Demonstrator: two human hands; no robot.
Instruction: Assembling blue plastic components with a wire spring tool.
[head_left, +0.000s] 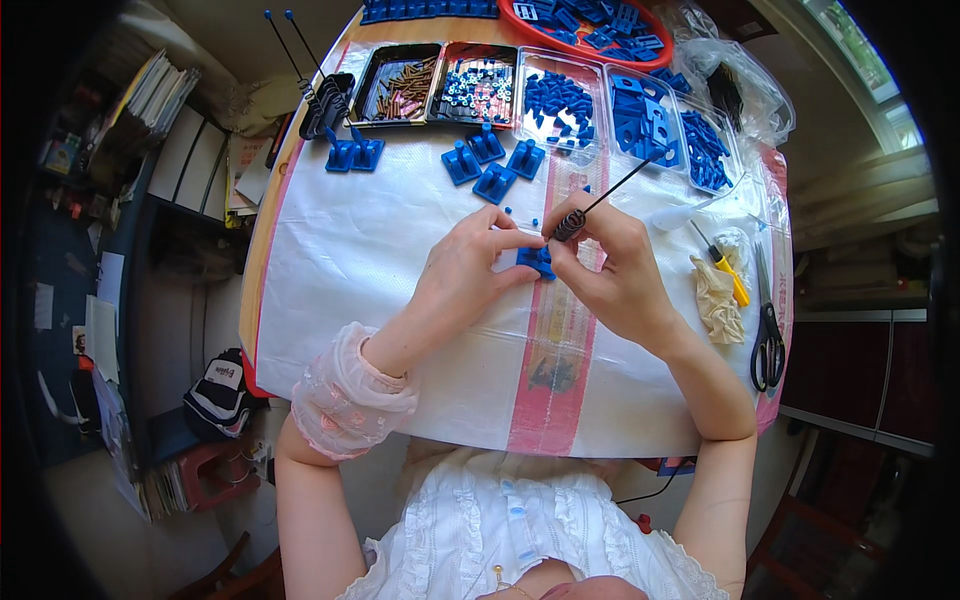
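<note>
My left hand [470, 262] is closed, its thumb and forefinger pinching a small blue plastic part [537, 261] over the middle of the sheet. Between the fingers of my right hand [618, 262] is a black coil spring [569, 225] with a thin dark rod [618, 186] rising up and to the right. The spring's lower end is close to the blue part; whether they touch is hidden by my fingers. Just beyond my hands lie tiny blue bits [535, 222]. Farther off stand several blue bases with upright pieces [494, 183].
Along the back are trays of brass-coloured screws [408, 88], small nuts [475, 85] and blue pieces [558, 100]. A red basin [665, 40] holds blue plates. At left, a black holder [322, 112] has spring rods. Black scissors [769, 345] and a yellow-handled screwdriver [735, 280] lie at right.
</note>
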